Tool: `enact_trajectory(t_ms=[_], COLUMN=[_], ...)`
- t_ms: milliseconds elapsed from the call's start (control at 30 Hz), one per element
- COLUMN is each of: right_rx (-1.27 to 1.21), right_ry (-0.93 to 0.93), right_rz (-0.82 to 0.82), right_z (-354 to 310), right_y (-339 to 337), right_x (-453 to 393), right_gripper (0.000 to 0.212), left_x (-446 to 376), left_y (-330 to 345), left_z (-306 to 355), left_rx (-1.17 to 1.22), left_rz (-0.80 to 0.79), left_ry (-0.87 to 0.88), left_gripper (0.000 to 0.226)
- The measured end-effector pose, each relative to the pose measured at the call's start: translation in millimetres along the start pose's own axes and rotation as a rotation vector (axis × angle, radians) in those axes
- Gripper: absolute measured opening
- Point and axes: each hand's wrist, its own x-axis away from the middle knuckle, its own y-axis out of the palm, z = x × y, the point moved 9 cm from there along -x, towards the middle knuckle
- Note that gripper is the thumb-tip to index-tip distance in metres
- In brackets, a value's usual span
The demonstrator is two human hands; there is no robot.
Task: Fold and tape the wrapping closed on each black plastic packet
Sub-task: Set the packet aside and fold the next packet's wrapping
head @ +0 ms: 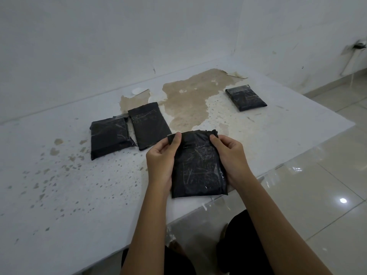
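I hold a black plastic packet (198,165) above the near edge of the white table (59,195). My left hand (161,159) grips its left side, thumb and fingers pinching the top left corner of the wrapping. My right hand (230,155) grips the right side, thumb on the top right corner. The top flap is bunched between both thumbs. Three more black packets lie on the table: two side by side at the left (109,135) (149,125), and one far right (246,98).
The table's surface is worn, with a large brown patch (190,104) in the middle and peeling spots. A small white round object (137,90) sits by the wall. Glossy floor tiles (327,185) lie to the right. My knees in dark clothing show below the table edge.
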Motion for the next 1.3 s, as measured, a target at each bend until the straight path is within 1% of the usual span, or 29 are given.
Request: enact_trajectory(t_ms=[133,267,433,600,733,800,867,967,1067,1100,1167,1200,1233,1267,1300], right_rx=[0.040,0.090,0.075,0.037,0.012,0.010,0.005,0.003,-0.076,-0.113,-0.115,-0.085,-0.040,0.006,0.033], right_ry=[-0.014,-0.043,-0.054,-0.056,-0.044,-0.035,-0.022,-0.051,-0.076,-0.060,-0.034,-0.045,-0.078,-0.119,-0.151], right_rz=[-0.020,0.056,0.059,0.011,-0.105,-0.132,-0.145,-0.167,-0.148,-0.143,-0.135,-0.131,-0.128,-0.122,-0.113], right_z=[-4,-4,-3,-5,-7,-6,-3,-6,-12,-12,-11,-10,-9,-9,-10], right_y=[9,8,8,11,15,13,11,12,10,10,10,10,9,7,5], right_x=[0,-1,-1,1,5,4,1,1,4,4,6,6,5,4,3], right_gripper=[0.037,0.029,0.026,0.024,0.023,0.021,0.022,0.013,0.030,0.030,0.032,0.030,0.024,0.017,0.017], left_x=[0,-1,-2,-2,1,1,-1,1,8,11,17,18,19,19,18], left_y=[1,0,-2,-1,1,3,4,5,9,10,13,14,14,12,9], left_z=[0,-1,-2,-1,1,2,4,8,14,16,19,19,19,19,18], left_rx=[-0.085,-0.097,-0.103,-0.079,-0.044,-0.067,-0.079,-0.056,-0.150,-0.174,-0.200,-0.209,-0.221,-0.229,-0.239], left_rz=[0.036,0.067,0.078,0.065,0.063,0.023,-0.028,-0.109,-0.150,-0.149,-0.130,-0.118,-0.096,-0.068,-0.041], left_ry=[0.047,0.062,0.065,0.071,0.061,0.064,0.091,0.130,0.212,0.245,0.300,0.318,0.331,0.334,0.335], left_gripper=[0.030,0.026,0.025,0.022,0.025,0.026,0.024,0.017,0.010,0.009,0.018,0.023,0.025,0.023,0.017])
